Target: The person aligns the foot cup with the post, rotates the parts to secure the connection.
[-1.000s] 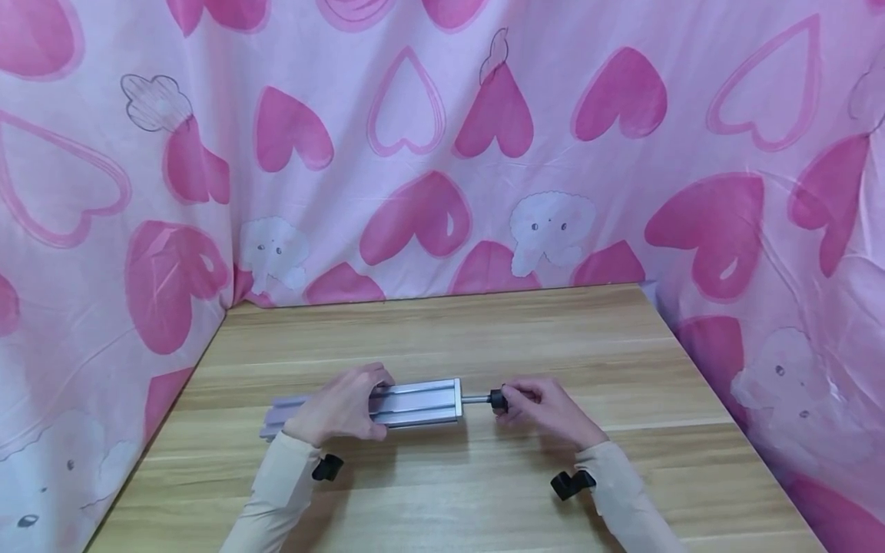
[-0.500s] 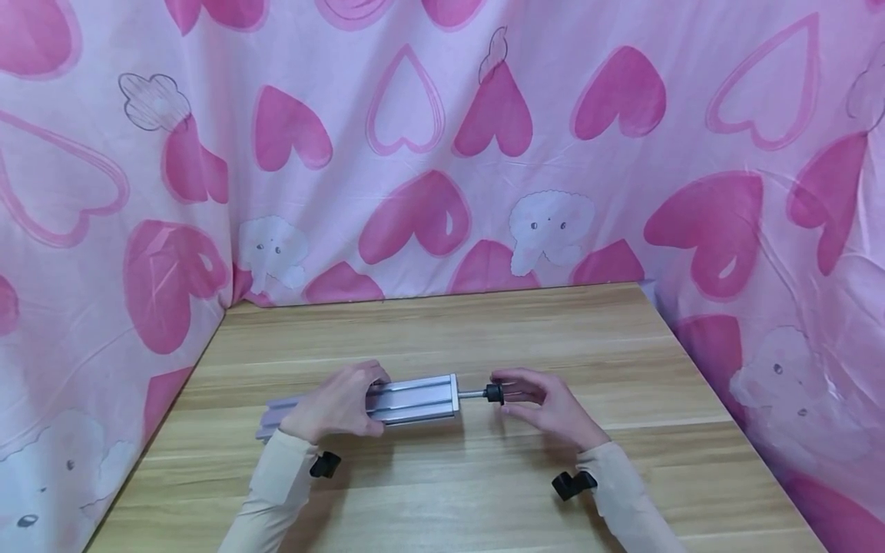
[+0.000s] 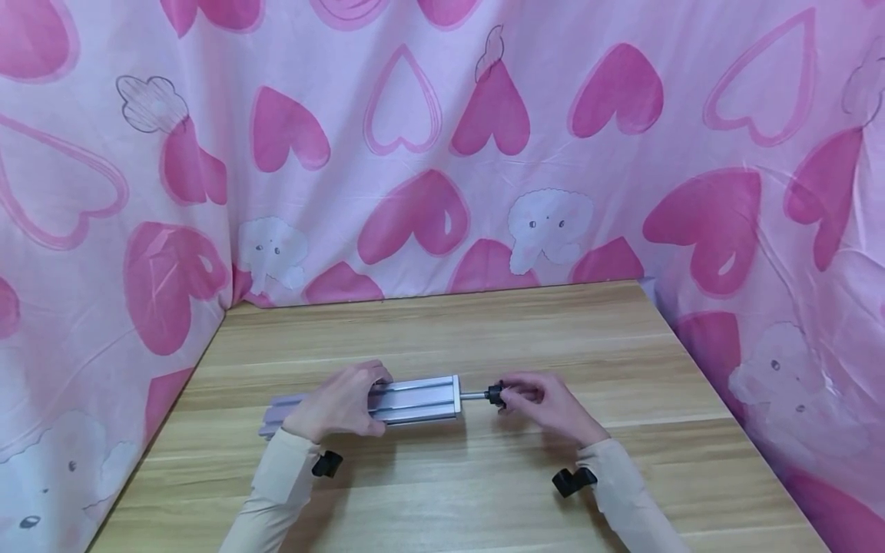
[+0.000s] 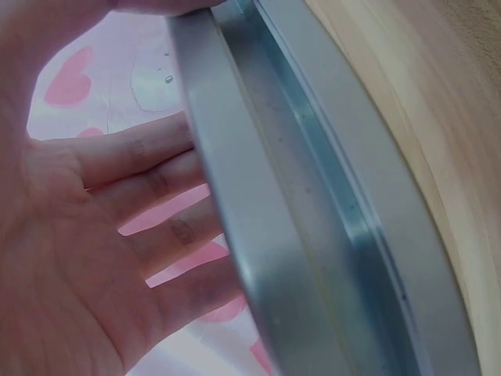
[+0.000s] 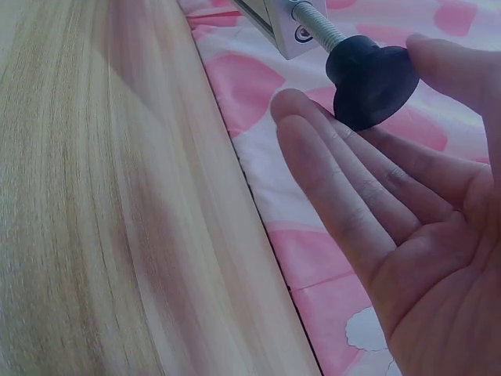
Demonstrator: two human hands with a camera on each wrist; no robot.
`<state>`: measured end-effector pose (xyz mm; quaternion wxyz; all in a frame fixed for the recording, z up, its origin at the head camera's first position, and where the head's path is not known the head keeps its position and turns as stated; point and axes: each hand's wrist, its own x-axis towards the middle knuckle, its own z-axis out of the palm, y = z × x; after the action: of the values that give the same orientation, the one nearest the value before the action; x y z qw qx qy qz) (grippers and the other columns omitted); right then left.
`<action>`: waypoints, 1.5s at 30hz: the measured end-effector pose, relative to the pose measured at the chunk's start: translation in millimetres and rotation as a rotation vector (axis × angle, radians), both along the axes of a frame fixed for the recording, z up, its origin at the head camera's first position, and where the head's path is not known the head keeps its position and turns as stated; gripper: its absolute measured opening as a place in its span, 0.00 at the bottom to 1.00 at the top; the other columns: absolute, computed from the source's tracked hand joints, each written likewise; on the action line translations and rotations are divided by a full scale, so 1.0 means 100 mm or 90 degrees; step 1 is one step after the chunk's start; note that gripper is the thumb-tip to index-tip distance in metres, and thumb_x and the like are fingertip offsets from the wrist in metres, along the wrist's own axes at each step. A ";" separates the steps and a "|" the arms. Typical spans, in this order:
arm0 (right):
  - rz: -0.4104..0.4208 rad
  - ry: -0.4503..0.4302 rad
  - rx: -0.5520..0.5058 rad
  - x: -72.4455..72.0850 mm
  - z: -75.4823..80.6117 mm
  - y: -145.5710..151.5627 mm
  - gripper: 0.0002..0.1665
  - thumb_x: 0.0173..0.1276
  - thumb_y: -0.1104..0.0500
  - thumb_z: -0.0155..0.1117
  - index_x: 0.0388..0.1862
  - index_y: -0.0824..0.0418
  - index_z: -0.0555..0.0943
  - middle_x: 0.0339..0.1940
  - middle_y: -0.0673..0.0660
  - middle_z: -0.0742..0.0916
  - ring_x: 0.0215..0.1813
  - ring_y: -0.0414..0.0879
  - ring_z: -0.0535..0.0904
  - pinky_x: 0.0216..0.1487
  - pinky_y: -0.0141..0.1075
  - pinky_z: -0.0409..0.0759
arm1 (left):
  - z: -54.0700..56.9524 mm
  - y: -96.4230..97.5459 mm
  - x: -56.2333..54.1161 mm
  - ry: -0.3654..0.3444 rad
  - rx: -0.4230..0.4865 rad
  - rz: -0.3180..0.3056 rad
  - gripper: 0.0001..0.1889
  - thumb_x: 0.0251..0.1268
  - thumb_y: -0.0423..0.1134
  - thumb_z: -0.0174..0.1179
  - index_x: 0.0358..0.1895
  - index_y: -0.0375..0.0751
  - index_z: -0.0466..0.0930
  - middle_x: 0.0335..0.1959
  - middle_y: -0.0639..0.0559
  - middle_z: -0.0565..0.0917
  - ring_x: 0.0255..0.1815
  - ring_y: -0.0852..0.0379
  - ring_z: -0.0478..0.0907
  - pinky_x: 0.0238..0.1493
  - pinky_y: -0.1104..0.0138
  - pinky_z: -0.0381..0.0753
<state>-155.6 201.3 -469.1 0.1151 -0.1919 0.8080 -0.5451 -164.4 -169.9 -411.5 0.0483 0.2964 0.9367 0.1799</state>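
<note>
A silver grooved aluminium profile lies lengthwise in front of me, overlapping the table in the head view. My left hand grips it across the middle, thumb on the near side and fingers on the far side. In the left wrist view the fingertips meet the edge of the profile. From its right end plate a threaded rod sticks out, carrying a black levelling foot. My right hand pinches this foot; the right wrist view has the thumb at the rim of the foot and fingers beneath.
The wood-grain table extends around both hands. Pink heart-patterned cloth hangs along its back and both sides. Black camera mounts are strapped at the left wrist and the right wrist.
Half a second ago the right fingers had spread off the black foot; now they have closed on it again. The profile has shifted only slightly in the left hand's grip.
</note>
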 end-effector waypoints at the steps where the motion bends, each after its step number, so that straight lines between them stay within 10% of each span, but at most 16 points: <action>1: 0.006 -0.005 -0.003 -0.01 0.00 0.00 0.24 0.75 0.47 0.61 0.60 0.61 0.82 0.44 0.55 0.91 0.44 0.48 0.89 0.48 0.35 0.84 | 0.00 0.00 0.00 -0.003 0.000 0.001 0.31 0.36 0.43 0.80 0.50 0.38 0.83 0.45 0.52 0.84 0.39 0.58 0.78 0.43 0.63 0.82; 14: 0.035 -0.075 -0.069 -0.01 0.01 -0.03 0.23 0.80 0.49 0.53 0.51 0.67 0.84 0.40 0.64 0.90 0.39 0.56 0.90 0.42 0.44 0.87 | 0.01 0.03 0.00 -0.004 0.001 -0.002 0.31 0.35 0.44 0.79 0.50 0.38 0.83 0.45 0.53 0.84 0.39 0.58 0.79 0.43 0.64 0.82; 24: 0.025 -0.006 -0.091 0.05 0.06 -0.04 0.38 0.66 0.62 0.71 0.74 0.52 0.70 0.71 0.64 0.78 0.66 0.58 0.80 0.61 0.37 0.80 | 0.04 0.00 -0.01 -0.029 -0.006 0.031 0.32 0.37 0.44 0.81 0.51 0.39 0.83 0.46 0.53 0.84 0.39 0.59 0.77 0.44 0.64 0.81; 45: 0.019 0.008 -0.050 0.04 0.02 -0.01 0.28 0.69 0.53 0.69 0.67 0.56 0.78 0.58 0.58 0.87 0.53 0.47 0.87 0.55 0.33 0.83 | 0.00 -0.02 -0.02 -0.033 0.010 0.002 0.31 0.35 0.43 0.78 0.50 0.37 0.83 0.45 0.52 0.84 0.39 0.57 0.78 0.41 0.66 0.80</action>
<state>-151.9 199.9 -467.6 0.1105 -0.2121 0.7838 -0.5731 -166.6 -171.5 -411.2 0.0698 0.2903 0.9344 0.1945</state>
